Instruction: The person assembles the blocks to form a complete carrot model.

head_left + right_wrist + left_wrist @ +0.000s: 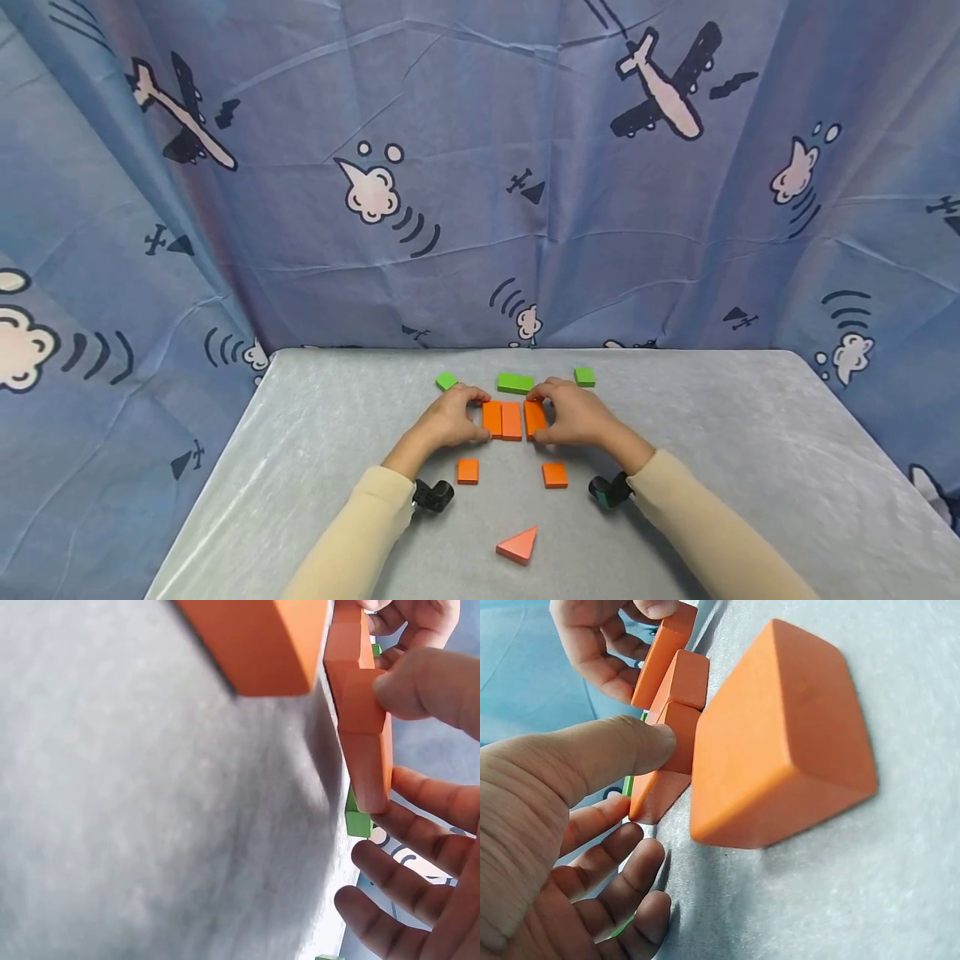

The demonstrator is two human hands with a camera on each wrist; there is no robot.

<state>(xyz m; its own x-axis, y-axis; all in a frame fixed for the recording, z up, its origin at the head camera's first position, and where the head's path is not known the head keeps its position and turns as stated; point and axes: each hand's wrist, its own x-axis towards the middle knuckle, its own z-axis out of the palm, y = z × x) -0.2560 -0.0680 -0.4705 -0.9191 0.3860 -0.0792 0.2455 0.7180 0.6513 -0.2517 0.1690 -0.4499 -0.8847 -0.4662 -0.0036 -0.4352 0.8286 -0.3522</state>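
- While L hand (452,417) pinches L orange blk (492,419), thumb/index blk-length apart, R hand (577,414) likewise on R blk (536,421), far end part-hidden.
- Mid blk (511,422) btwn, on table (330,467).
- R wrist view: near sq blk (259,649) cut off.

Three orange blocks (511,421) side by side

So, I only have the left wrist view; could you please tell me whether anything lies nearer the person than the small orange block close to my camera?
Observer: Yes, a pinkish triangular block.
Operator: Thank you; does that small orange block have a twin?
Observer: Yes, a second small block lies to its right, nearer the person than the right hand.
Operator: And how many green blocks are there?
Observer: Three, in a spaced-out row.
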